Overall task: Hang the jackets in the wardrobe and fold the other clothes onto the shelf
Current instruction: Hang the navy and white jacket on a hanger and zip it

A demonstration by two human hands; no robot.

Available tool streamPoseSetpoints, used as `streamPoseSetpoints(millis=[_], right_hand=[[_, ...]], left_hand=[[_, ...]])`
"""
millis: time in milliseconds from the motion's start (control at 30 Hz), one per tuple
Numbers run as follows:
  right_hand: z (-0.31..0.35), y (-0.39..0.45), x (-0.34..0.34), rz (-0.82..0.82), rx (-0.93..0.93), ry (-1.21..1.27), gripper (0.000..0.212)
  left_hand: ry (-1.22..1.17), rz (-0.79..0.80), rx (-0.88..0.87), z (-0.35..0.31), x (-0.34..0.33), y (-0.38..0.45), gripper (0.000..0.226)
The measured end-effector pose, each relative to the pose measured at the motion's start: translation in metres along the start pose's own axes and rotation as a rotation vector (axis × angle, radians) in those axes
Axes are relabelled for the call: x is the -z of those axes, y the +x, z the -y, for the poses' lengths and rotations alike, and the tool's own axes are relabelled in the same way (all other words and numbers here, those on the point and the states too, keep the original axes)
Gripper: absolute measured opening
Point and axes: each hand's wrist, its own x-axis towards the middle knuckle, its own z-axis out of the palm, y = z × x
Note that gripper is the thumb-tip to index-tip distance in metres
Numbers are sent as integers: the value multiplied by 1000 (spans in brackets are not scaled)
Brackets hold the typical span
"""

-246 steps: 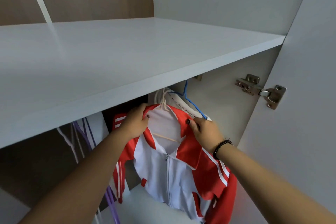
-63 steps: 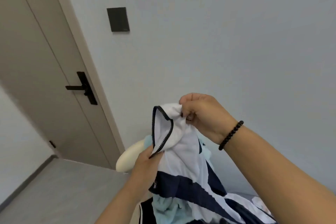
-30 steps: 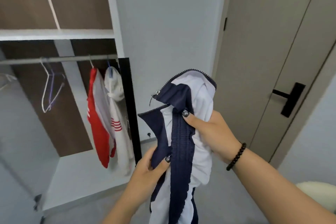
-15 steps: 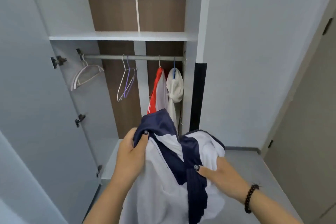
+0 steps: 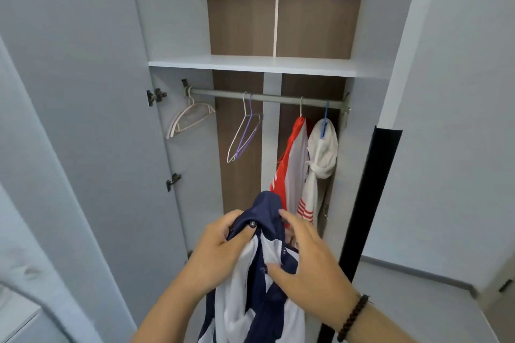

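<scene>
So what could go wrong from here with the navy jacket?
The navy and white jacket is bunched in both hands, so threading a hanger may be awkward. Taking one of the paired wire hangers may drag its twin off the rail.

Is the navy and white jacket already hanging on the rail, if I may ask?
No, both hands hold the navy and white jacket below the rail.
</scene>
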Motion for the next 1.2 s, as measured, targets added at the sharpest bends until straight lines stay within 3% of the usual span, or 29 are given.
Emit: streamPoseSetpoints(millis=[133, 267, 333, 433, 700, 767, 833, 967, 1067, 1100, 1200], right_hand=[[4, 33, -27, 42, 27, 194, 30], [13, 75, -40, -129, -88, 428, 23], [22, 100, -43, -207, -142, 462, 20], [37, 133, -54, -199, -149, 393, 18], [56, 199, -86, -371, -229, 331, 19], [53, 211, -85, -465, -276, 397, 21], [46, 221, -83, -561, -328, 435, 20], [26, 228, -99, -695, -388, 319, 17], [15, 228, -137, -587, -429, 155, 10], [12, 228, -153, -501, -426, 123, 24], [14, 239, -204, -255, -374, 86, 100]], left_hand=[[-50, -21, -20, 8, 21, 7, 14], [-56, -55, 26, 32, 61, 33, 6], [-81, -15, 60, 49, 76, 47, 19], [-64, 27, 107, 84, 91, 71, 35], [139, 67, 254, 210, 145, 96, 9], [228, 55, 288, 232, 167, 98, 28], [249, 58, 294, 240, 189, 107, 46], [130, 70, 306, 227, 219, 132, 25], [1, 34, 245, 202, 223, 153, 27], [7, 56, 215, 193, 221, 161, 30], [82, 149, 91, 167, 214, 183, 33]])
